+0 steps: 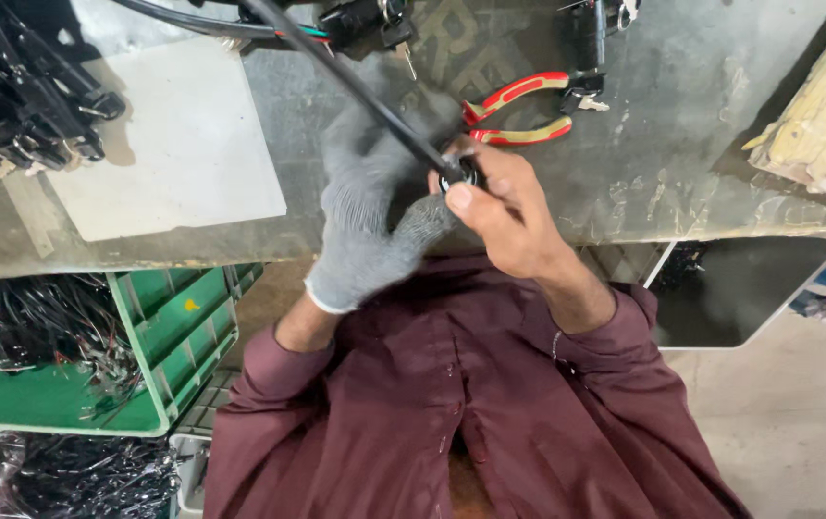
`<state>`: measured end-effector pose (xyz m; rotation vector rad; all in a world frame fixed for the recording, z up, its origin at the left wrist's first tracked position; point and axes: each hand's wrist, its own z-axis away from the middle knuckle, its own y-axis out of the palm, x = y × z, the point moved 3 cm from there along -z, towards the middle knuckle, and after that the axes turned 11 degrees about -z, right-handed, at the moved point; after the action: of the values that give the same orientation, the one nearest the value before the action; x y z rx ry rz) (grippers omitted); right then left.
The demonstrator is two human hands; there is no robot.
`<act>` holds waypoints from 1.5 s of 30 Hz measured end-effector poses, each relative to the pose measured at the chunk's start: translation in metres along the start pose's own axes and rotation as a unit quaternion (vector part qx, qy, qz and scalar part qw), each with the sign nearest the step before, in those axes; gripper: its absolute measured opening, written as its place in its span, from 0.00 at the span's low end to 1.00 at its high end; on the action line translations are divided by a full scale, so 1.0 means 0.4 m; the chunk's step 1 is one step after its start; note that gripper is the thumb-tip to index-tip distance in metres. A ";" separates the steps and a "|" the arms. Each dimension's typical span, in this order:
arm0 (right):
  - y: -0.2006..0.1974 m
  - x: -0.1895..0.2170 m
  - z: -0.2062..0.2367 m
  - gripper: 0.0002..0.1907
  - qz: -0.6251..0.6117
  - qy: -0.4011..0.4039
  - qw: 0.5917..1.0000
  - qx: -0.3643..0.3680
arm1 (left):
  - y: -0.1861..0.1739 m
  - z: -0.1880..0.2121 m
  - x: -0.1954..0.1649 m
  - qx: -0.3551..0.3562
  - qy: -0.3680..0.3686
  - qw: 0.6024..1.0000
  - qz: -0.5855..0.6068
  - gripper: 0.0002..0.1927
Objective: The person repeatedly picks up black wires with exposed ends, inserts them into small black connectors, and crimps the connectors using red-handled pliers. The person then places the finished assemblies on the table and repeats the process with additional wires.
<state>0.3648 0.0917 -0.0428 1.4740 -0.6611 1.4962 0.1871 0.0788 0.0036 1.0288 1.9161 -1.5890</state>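
No labels, signs or screens visible. One clear plastic bag (86, 476) of black parts, lower left, beneath the green crate (182, 327).

red-handled pliers (517, 109) lying on worn metal bench (682, 144); white sheet (177, 144) flat on bench at left; pile of black switch parts (19, 86) at far left; green crate (177, 327) below bench, holding black wire bundles (43, 322)

A grey knitted glove covers the left hand (369, 207), which meets the bare right hand (504, 207) on a small round black part (461, 175) with black cable (355, 82) running toward eleven o'clock. Red-handled pliers (518, 108) lie at twelve on the worn metal bench (672, 144).
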 end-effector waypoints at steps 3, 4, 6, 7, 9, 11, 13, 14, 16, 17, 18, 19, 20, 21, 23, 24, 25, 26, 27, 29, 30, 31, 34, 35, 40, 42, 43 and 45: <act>0.007 0.023 0.002 0.17 -0.044 -0.018 0.998 0.049 | 0.002 -0.009 0.007 0.087 0.041 0.992 0.079 0.24; 0.009 0.029 -0.002 0.20 -0.064 -0.030 0.995 0.065 | -0.002 -0.010 0.008 0.080 0.041 0.994 0.059 0.24; 0.006 0.034 -0.013 0.21 -0.021 -0.028 0.996 0.078 | -0.009 -0.007 0.008 0.087 0.029 0.994 0.053 0.23; 0.002 0.034 -0.019 0.21 0.004 -0.033 0.996 0.084 | -0.014 -0.007 0.008 0.098 0.028 0.993 0.066 0.22; -0.004 0.018 -0.022 0.26 -0.102 0.048 0.981 0.156 | -0.026 -0.008 0.007 0.117 0.047 0.982 0.138 0.17; -0.014 -0.002 -0.012 0.31 -0.167 0.071 0.958 0.221 | -0.037 -0.006 0.003 0.134 0.092 0.953 0.257 0.10; -0.023 -0.027 0.016 0.34 -0.199 0.045 0.939 0.275 | -0.037 -0.004 0.008 0.141 0.091 0.947 0.273 0.12; -0.031 -0.049 0.029 0.35 -0.211 0.066 0.941 0.257 | -0.032 -0.001 0.009 0.147 0.091 0.944 0.281 0.13; -0.045 -0.098 0.045 0.38 -0.230 0.101 0.943 0.219 | -0.010 0.006 0.015 0.151 0.042 0.938 0.309 0.06; -0.047 -0.117 0.049 0.36 -0.194 0.065 0.961 0.186 | 0.002 0.007 0.018 0.142 0.024 0.939 0.313 0.05; -0.048 -0.133 0.049 0.34 -0.157 0.027 0.976 0.151 | 0.014 0.010 0.020 0.132 0.005 0.939 0.317 0.04; -0.046 -0.143 0.048 0.33 -0.119 -0.011 0.986 0.115 | 0.025 0.009 0.023 0.107 -0.010 0.944 0.311 0.06; -0.046 -0.156 0.044 0.35 -0.106 0.016 0.993 0.044 | 0.033 0.010 0.026 0.082 -0.028 0.949 0.304 0.08; -0.040 -0.164 0.038 0.37 -0.092 0.042 0.994 -0.029 | 0.043 0.008 0.028 0.063 -0.035 0.954 0.290 0.10; -0.028 -0.141 0.023 0.36 -0.034 0.026 0.991 -0.126 | 0.051 0.008 0.033 0.028 -0.048 0.963 0.264 0.13; -0.021 -0.115 0.011 0.33 0.009 -0.012 0.989 -0.148 | 0.056 0.008 0.038 0.046 -0.070 0.952 0.295 0.16; -0.013 -0.079 0.002 0.34 0.095 -0.060 0.986 -0.126 | 0.057 0.011 0.043 0.064 -0.090 0.940 0.324 0.19; -0.006 -0.044 -0.011 0.35 0.179 -0.111 0.971 -0.111 | 0.056 0.016 0.049 0.081 -0.108 0.927 0.351 0.23; -0.002 -0.005 -0.014 0.39 0.300 -0.163 0.939 -0.050 | 0.042 0.018 0.058 0.049 -0.104 0.939 0.324 0.21; -0.009 0.043 -0.026 0.44 0.449 -0.212 0.868 0.016 | 0.010 0.026 0.074 -0.018 -0.091 0.959 0.268 0.17; -0.031 0.057 -0.033 0.46 0.485 -0.211 0.849 0.017 | 0.006 0.030 0.087 -0.014 -0.143 0.935 0.325 0.17; -0.046 0.062 -0.036 0.47 0.518 -0.211 0.829 0.020 | 0.000 0.037 0.097 -0.012 -0.196 0.904 0.379 0.17; -0.089 0.039 -0.032 0.35 0.634 -0.181 0.751 -0.021 | -0.027 0.037 0.087 0.007 -0.123 0.947 0.296 0.11; -0.101 0.027 -0.029 0.34 0.634 -0.168 0.755 -0.026 | -0.031 0.033 0.075 0.019 -0.077 0.961 0.266 0.10; -0.137 0.011 -0.011 0.15 0.070 -0.138 0.980 -0.125 | -0.052 0.008 0.012 0.093 0.021 0.953 0.289 0.10; -0.109 0.027 -0.019 0.14 0.135 -0.139 0.979 -0.070 | -0.062 0.007 -0.009 0.143 -0.009 0.934 0.328 0.12; -0.091 0.036 -0.025 0.14 0.165 -0.142 0.975 -0.047 | -0.068 0.009 -0.016 0.167 -0.039 0.922 0.346 0.15; -0.054 0.055 -0.038 0.14 0.222 -0.147 0.964 -0.009 | -0.079 0.016 -0.033 0.195 -0.076 0.904 0.372 0.18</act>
<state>0.3791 0.1195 -0.0285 1.6207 -1.2497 1.6027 0.1702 0.0673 0.0315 1.5074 0.9116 -1.5252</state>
